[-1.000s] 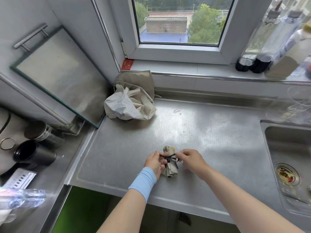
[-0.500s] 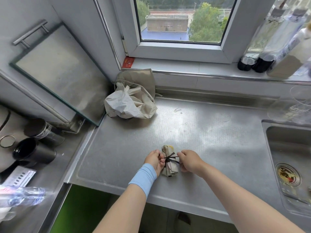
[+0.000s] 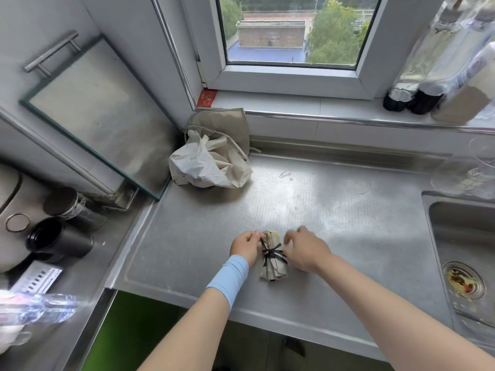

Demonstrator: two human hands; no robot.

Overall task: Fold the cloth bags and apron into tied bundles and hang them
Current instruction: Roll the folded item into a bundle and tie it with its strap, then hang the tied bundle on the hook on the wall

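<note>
A small rolled beige cloth bundle (image 3: 273, 266) lies on the steel counter (image 3: 348, 223), tied round its middle with a black string. My left hand (image 3: 246, 246) sits against the bundle's left side and pinches the black string near its top. To the bundle's right my right hand (image 3: 305, 250) hovers, fingers loosely curled and blurred, with nothing visibly between them. A heap of crumpled beige cloth bags (image 3: 211, 162) rests in the back left corner of the counter.
A sink (image 3: 466, 263) with a drain strainer lies at the right. Bottles (image 3: 428, 76) stand on the window sill. A glass-fronted panel (image 3: 93, 116) leans at the left, with black cups (image 3: 57, 239) and a plastic bottle (image 3: 37, 309) below it.
My right hand has let go of the string and lifted slightly to the right. The left hand still pinches the string beside the bundle.
</note>
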